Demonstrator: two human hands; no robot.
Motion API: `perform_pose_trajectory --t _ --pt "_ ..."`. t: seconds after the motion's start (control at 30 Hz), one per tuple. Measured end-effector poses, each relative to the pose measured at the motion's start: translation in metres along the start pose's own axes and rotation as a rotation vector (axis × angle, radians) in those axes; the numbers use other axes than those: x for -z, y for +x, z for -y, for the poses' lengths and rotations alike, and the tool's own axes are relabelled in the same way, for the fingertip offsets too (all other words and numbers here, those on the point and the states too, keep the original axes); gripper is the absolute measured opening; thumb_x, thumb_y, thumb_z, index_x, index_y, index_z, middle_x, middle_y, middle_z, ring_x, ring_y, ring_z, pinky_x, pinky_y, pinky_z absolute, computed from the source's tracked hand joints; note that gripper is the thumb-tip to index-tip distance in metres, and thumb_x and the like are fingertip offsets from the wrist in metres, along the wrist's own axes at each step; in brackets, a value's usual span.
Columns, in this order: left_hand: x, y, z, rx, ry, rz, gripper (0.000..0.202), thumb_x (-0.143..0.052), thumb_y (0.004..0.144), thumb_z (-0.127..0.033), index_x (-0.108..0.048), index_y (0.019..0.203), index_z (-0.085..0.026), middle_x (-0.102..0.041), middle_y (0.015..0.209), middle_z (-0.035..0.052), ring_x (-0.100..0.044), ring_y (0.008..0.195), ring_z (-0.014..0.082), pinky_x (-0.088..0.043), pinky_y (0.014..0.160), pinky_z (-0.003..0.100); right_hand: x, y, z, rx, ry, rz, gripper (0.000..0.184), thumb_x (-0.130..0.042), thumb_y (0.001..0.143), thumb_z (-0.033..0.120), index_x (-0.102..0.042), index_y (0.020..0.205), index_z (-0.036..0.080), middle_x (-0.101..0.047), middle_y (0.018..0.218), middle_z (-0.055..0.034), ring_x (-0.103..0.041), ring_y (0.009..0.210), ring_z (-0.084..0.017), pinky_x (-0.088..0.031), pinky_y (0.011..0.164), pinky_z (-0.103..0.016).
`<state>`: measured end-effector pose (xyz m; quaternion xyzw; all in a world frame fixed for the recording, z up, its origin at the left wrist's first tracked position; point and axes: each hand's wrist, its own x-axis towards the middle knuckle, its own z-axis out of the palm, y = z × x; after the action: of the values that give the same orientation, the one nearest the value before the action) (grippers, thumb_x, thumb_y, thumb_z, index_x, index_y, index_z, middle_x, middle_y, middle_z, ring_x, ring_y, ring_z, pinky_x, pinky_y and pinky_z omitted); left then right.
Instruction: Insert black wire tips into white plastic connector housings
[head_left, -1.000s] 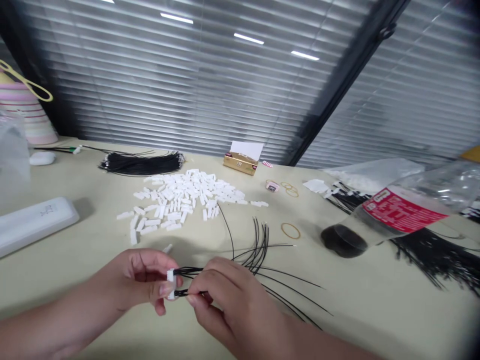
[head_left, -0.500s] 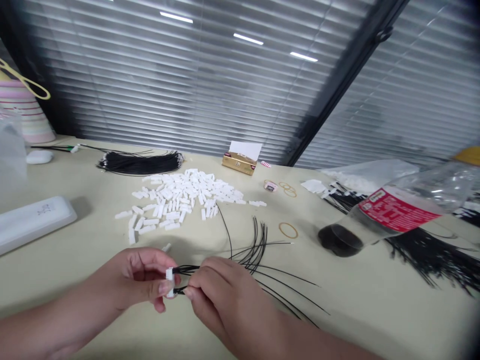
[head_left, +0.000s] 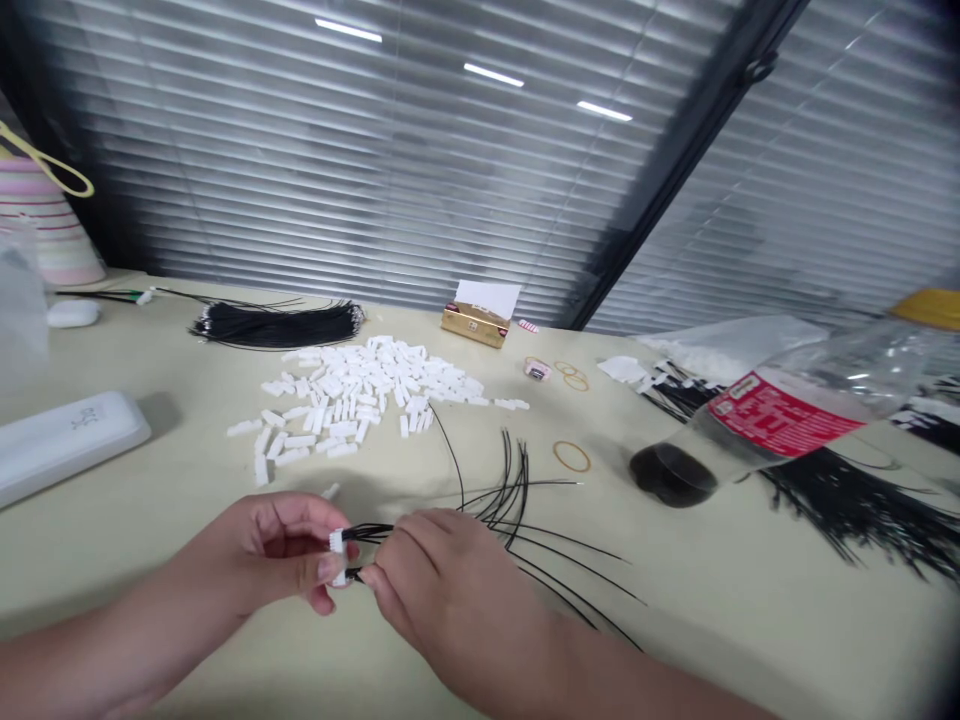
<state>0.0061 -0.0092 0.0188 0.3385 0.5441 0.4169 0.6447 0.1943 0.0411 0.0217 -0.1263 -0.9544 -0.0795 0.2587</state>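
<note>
My left hand [head_left: 270,565] pinches a small white connector [head_left: 338,548] between thumb and fingers, low in the middle of the view. My right hand [head_left: 442,590] is closed right beside it, its fingertips pinching a thin black wire [head_left: 358,575] at the connector's face. Several black wires [head_left: 517,500] run from the connector and fan out to the right over the beige table [head_left: 180,480]. A spread of loose white connectors [head_left: 360,390] lies beyond the hands, and a bundle of black wires [head_left: 277,325] lies behind that.
A near-empty cola bottle [head_left: 765,420] lies on its side at the right, over more black wires [head_left: 862,500]. Rubber bands [head_left: 571,456], a small gold box [head_left: 475,322] and a clear bag [head_left: 742,345] sit further back. A white flat case [head_left: 60,440] lies left.
My right hand has closed in slightly on the connector, and the view has shifted a little. The left hand's hold is unchanged.
</note>
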Motion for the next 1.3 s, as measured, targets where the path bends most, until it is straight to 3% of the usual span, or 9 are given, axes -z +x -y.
perform_pose_trajectory --t 0.37,0.5,0.6,0.7,0.83,0.93,1.07,1.3 --pt "-0.002 -0.001 -0.001 -0.021 0.017 0.004 0.011 -0.076 0.060 -0.023 -0.070 0.069 -0.022 -0.067 0.061 -0.0070 -0.059 0.055 0.0097 -0.045 0.057 0.017 0.005 0.004 0.000 0.057 -0.043 0.145 0.014 -0.053 0.079 0.009 -0.051 0.068 0.017 -0.049 0.058 0.0005 -0.046 0.053 -0.015 -0.031 0.044 -0.030" --pt "0.000 0.000 0.001 -0.029 -0.039 0.025 0.017 -0.080 0.059 -0.028 -0.070 0.072 -0.022 -0.067 0.062 -0.0066 -0.059 0.057 0.0105 -0.046 0.059 0.018 0.006 0.000 0.001 0.038 0.012 0.111 0.006 -0.054 0.085 0.020 -0.054 0.081 0.017 -0.056 0.075 -0.0021 -0.053 0.072 -0.017 -0.039 0.052 -0.028" --pt "0.002 0.000 0.003 -0.013 -0.078 0.012 0.024 -0.082 0.056 -0.029 -0.070 0.074 -0.022 -0.067 0.065 -0.0046 -0.060 0.058 0.0106 -0.047 0.060 0.019 0.005 -0.005 0.000 -0.011 0.067 0.174 0.008 -0.050 0.083 0.014 -0.053 0.090 0.016 -0.056 0.084 -0.0041 -0.050 0.070 -0.016 -0.040 0.053 -0.027" --pt "0.003 0.001 0.003 -0.013 -0.082 0.011 0.026 -0.083 0.055 -0.028 -0.069 0.075 -0.020 -0.066 0.065 -0.0030 -0.059 0.058 0.0105 -0.047 0.060 0.020 0.003 -0.008 -0.003 -0.062 0.086 0.200 0.016 -0.043 0.081 0.005 -0.052 0.088 0.016 -0.053 0.080 -0.0031 -0.045 0.063 -0.013 -0.039 0.053 -0.026" --pt "0.002 0.000 0.001 -0.017 -0.085 0.017 0.024 -0.083 0.056 -0.029 -0.069 0.074 -0.021 -0.065 0.064 -0.0034 -0.057 0.057 0.0094 -0.046 0.060 0.019 0.001 -0.008 -0.006 -0.067 0.153 0.120 0.012 -0.042 0.086 0.008 -0.049 0.083 0.017 -0.052 0.079 -0.0013 -0.045 0.069 -0.012 -0.040 0.061 -0.024" --pt "0.001 -0.001 0.001 -0.019 -0.107 0.015 0.026 -0.084 0.054 -0.029 -0.069 0.074 -0.022 -0.064 0.062 -0.0041 -0.056 0.057 0.0090 -0.047 0.059 0.019 0.001 -0.005 -0.005 -0.062 0.173 0.064 0.019 -0.038 0.090 0.010 -0.049 0.076 0.016 -0.050 0.074 -0.0010 -0.042 0.065 -0.011 -0.038 0.058 -0.024" --pt "0.000 -0.001 0.000 -0.010 -0.110 0.016 0.028 -0.086 0.051 -0.031 -0.069 0.072 -0.021 -0.064 0.061 -0.0042 -0.057 0.056 0.0086 -0.047 0.058 0.018 0.002 -0.004 -0.005 -0.038 0.126 0.092 0.025 -0.035 0.091 0.009 -0.050 0.071 0.015 -0.050 0.071 -0.0020 -0.041 0.062 -0.012 -0.037 0.056 -0.026" --pt "0.003 -0.001 0.001 -0.004 -0.070 0.018 0.026 -0.084 0.055 -0.030 -0.069 0.074 -0.021 -0.064 0.064 -0.0045 -0.059 0.058 0.0092 -0.047 0.060 0.018 0.004 -0.007 -0.005 -0.008 0.115 0.144 0.017 -0.044 0.086 0.007 -0.050 0.072 0.015 -0.048 0.068 -0.0007 -0.040 0.060 -0.012 -0.030 0.050 -0.028"
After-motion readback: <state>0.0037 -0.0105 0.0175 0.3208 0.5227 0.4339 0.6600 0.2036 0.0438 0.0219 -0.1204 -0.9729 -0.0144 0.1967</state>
